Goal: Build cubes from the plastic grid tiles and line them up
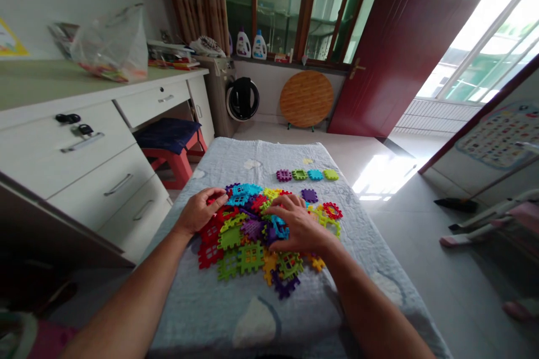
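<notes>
A pile of colourful notched plastic tiles (251,258) lies on a cloth-covered table (210,314). My left hand (200,210) rests at the pile's left edge, its curled fingers beside red and blue tiles; whether they grip one is unclear. Over the right part of the pile, my right hand (295,221) has thumb and fingers apart around a blue tile (279,226), with no clear grip on it. Beyond the pile, a row holds a purple tile (283,175), a green tile (299,175), a light-blue tile (315,174) and a lime tile (330,175).
At the left stands a white desk (101,168) with a plastic bag (113,47) on top. A red stool (179,165) with a dark seat is beside the table's far left. Behind are a washing machine (221,90) and a round wooden board (306,99).
</notes>
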Motion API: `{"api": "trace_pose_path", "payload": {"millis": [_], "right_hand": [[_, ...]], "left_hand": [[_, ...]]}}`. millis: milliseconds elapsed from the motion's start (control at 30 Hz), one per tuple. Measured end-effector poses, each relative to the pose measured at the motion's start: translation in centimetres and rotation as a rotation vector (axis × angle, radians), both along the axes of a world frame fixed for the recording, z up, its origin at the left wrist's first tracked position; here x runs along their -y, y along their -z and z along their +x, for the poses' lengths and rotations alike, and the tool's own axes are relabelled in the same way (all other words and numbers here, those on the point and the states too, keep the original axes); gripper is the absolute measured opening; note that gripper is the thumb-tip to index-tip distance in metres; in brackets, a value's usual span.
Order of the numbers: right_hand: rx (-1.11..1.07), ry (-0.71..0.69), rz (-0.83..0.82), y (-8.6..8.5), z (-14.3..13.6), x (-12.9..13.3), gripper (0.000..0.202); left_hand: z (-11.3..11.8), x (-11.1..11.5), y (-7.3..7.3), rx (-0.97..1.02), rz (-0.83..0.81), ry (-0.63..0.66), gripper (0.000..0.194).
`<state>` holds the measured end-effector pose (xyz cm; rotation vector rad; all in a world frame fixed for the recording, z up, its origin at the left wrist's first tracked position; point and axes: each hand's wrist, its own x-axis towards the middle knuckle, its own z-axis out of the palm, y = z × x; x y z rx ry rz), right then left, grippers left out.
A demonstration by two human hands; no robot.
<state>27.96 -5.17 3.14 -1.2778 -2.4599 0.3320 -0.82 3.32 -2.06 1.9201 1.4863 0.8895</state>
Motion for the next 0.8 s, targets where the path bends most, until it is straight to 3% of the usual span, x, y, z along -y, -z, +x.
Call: {"api": "trace_pose_path", "payload": {"millis": [67, 200, 433, 600, 800], "right_hand": [[0.021, -0.053, 0.014, 0.2, -0.9, 0.3, 0.07], [-0.019, -0.068, 0.068, 0.9, -1.3, 0.2, 0.058], [-0.254, -0.092, 0.079, 1.4, -1.0, -0.6, 0.043], [-0.654, -0.015, 0.006, 1.3, -0.2, -1.2, 0.033], [-1.152, 0.254, -0.122, 1.7, 4.6, -3.4, 0.035]], "left_hand": [[0.0, -0.1, 0.1, 0.011, 0.002, 0.0, 0.049], [-0.1, -0.3, 0.3, 0.027, -0.017, 0.01, 0.047], [0.0, -0.2, 0.1, 0.059, -0.028, 0.011, 0.045], [0.0, 0.0, 0.1, 0.079, -0.066, 0.009, 0.048], [-0.2, -0.3, 0.2, 0.012, -0.001, 0.012, 0.046]]}}
